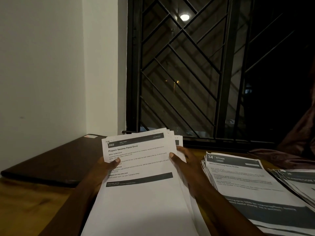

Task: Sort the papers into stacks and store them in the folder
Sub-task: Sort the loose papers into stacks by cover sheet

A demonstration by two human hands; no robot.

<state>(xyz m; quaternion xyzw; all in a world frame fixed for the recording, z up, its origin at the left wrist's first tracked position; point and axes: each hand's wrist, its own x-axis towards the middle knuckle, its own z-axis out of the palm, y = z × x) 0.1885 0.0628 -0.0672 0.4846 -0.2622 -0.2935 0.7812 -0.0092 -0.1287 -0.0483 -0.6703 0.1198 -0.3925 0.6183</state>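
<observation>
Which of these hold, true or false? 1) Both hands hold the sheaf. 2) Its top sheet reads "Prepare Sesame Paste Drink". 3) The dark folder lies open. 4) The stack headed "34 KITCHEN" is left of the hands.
1) True: left hand and right hand grip the held sheaf by its edges.
2) True.
3) False: the dark folder lies closed on the table.
4) False: the "34 KITCHEN" stack lies to their right.
</observation>
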